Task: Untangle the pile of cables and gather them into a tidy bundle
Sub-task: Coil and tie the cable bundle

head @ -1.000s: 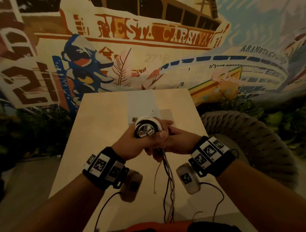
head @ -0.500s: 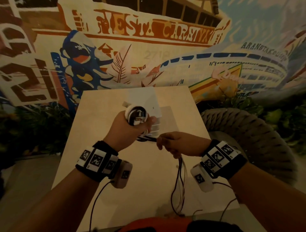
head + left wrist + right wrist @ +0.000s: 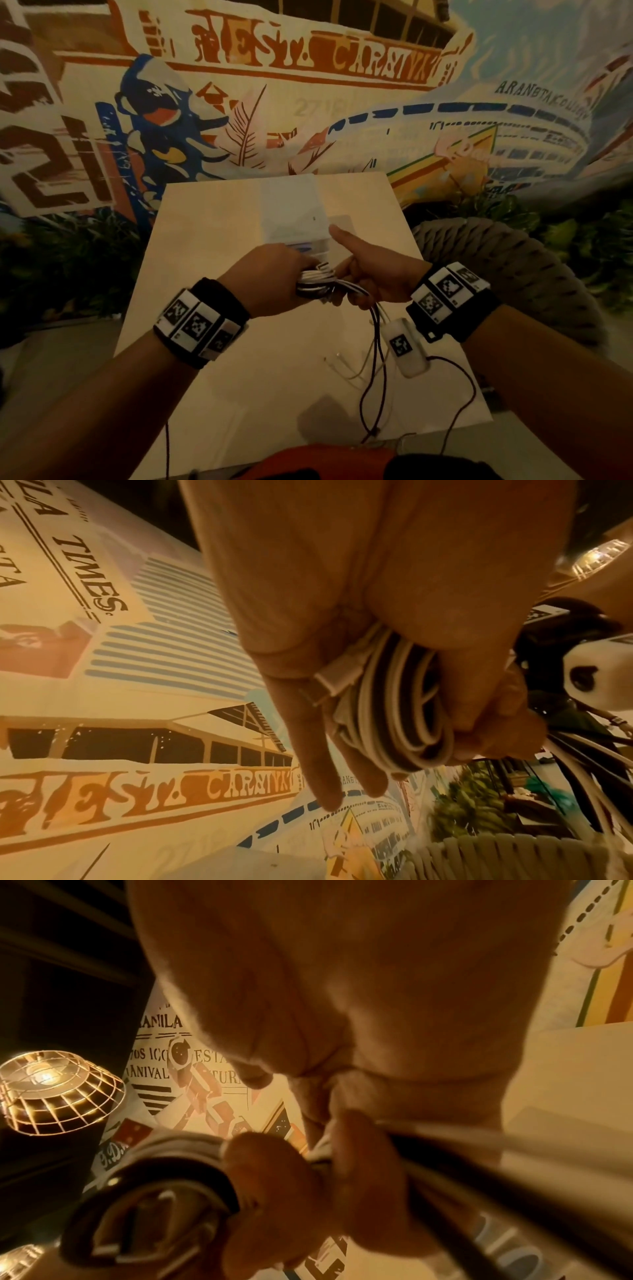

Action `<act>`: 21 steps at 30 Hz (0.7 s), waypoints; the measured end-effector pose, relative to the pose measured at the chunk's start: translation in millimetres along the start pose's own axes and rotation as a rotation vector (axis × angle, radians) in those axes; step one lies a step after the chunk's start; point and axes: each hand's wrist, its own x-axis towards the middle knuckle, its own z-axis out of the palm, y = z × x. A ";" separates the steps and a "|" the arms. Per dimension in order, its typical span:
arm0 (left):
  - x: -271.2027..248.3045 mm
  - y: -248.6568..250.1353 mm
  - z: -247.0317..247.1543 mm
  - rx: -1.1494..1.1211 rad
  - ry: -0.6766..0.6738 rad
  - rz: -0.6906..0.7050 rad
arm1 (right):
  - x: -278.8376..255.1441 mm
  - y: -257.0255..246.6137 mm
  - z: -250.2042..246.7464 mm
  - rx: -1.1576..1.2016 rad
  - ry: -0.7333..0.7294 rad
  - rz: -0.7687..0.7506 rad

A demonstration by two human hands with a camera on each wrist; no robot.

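A coil of white and dark cables [image 3: 315, 283] is held above the pale table [image 3: 212, 240]. My left hand [image 3: 274, 277] grips the coil; in the left wrist view the cable coil [image 3: 394, 704] sits between thumb and curled fingers, with two fingers stretched out. My right hand [image 3: 370, 274] holds the loose cable strands [image 3: 376, 342] just right of the coil, thumb pointing up. In the right wrist view the strands [image 3: 479, 1150] run under the curled fingers. The loose ends hang down to the table's near edge.
A white box [image 3: 294, 212] lies on the table just beyond the hands. A thick woven rope seat [image 3: 513, 274] stands to the right of the table. A painted mural wall [image 3: 308, 102] rises behind. A caged lamp [image 3: 58, 1091] glows overhead.
The coil has turned from facing me to lying flat and come lower. My right hand has come back against the coil, thumb now raised, and the loose strands hang shorter.
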 end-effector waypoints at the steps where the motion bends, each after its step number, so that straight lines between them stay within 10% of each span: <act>1: 0.9 -0.2 1.5 0.013 -0.014 0.001 | -0.3 -1.5 -1.1 -0.003 -0.007 0.002; 12: 12.7 15.0 14.9 0.178 -0.067 -0.048 | -8.4 -24.3 8.7 -0.590 -0.015 -0.020; 21: 8.5 31.3 -2.7 0.195 -0.162 -0.068 | -4.8 -32.7 9.8 -0.547 -0.167 0.110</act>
